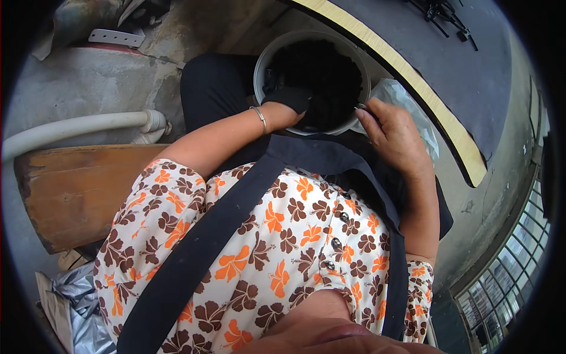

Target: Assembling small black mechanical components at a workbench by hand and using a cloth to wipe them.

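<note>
A white round bucket (259, 76) stands between my knees, filled with black pieces (321, 74) whose kind is too dark to make out. My left hand (286, 114), with a metal bangle (259, 120) at the wrist, reaches into its near left side. Black material (289, 97) covers that hand's fingers, so their grip is hidden. At the bucket's right rim my right hand (390, 128) is closed, thumb against bent fingers. A small shiny metal bit (361, 107) shows at its fingertips; the rest of it is hidden.
A dark-topped table with a pale edge (407, 71) curves past on the right, bearing a black metal stand (442, 20). Clear plastic (401, 91) hangs beside the bucket. On the left are a wooden board (88, 189), a white pipe (76, 127) and a perforated metal strip (117, 38).
</note>
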Available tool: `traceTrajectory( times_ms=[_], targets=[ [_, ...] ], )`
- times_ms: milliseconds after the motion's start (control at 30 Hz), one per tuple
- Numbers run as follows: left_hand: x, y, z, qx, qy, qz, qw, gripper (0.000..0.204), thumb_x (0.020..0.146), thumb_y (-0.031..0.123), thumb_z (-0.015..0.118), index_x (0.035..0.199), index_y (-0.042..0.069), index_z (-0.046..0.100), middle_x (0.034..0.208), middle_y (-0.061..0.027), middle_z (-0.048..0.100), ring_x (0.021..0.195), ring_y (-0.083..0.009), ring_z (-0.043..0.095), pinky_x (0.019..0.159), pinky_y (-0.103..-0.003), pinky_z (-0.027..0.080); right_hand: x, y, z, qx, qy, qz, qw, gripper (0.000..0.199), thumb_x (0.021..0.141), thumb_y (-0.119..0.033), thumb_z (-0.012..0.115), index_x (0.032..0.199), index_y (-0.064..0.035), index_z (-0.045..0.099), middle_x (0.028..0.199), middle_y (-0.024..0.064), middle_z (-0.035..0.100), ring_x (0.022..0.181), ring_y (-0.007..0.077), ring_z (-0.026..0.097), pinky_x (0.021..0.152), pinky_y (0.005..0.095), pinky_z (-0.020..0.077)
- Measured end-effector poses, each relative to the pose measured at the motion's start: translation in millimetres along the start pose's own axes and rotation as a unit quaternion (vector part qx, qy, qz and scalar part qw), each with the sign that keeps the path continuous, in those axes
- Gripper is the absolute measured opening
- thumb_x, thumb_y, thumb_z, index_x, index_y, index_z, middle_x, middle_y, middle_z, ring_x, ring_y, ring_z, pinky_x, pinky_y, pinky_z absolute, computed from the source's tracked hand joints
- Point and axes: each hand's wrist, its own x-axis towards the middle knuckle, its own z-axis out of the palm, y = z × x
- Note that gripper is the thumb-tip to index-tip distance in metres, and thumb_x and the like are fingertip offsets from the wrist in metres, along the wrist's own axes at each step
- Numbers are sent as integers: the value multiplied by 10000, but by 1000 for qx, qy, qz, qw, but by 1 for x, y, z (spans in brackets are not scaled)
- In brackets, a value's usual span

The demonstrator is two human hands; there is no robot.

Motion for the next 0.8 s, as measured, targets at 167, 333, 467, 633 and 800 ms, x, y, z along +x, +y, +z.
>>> traceTrajectory(
  times_ms=[167,333,467,633,800],
  targets=[
    [2,40,-75,-358,123,-63,924,252,878,165,555,1057,-13,553,788,-61,614,678,-137,584,618,-267,483,3,-10,10,98,66,-52,992,213,807,-145,667,841,4,519,682,114,540,553,202,514,527,305,413],
    [13,76,-104,-420,226,32,878,179,863,118,541,994,-3,555,816,-152,605,768,-276,571,712,-357,452,21,-25,10,58,212,-195,956,241,726,-114,728,818,-21,526,660,80,506,513,166,487,479,276,387],
    [16,89,-117,-396,267,32,878,187,860,111,546,1004,-8,554,828,-155,604,773,-281,572,714,-360,452,28,-27,3,20,306,-212,928,190,751,-80,706,786,-23,527,630,76,512,501,168,486,469,273,384],
    [14,102,-137,-448,230,81,860,213,857,110,544,1012,-36,561,845,-156,625,763,-275,599,697,-340,468,40,-18,-10,193,319,-40,927,190,874,-133,615,778,-5,512,632,-42,470,593,33,387,516,193,343],
    [24,99,-149,-348,251,113,896,195,857,53,533,1031,-32,562,726,-19,589,558,-37,509,529,-199,438,40,-11,-26,263,221,-65,937,237,913,-181,561,766,-3,505,635,-49,454,609,47,380,535,205,341]
  ],
)
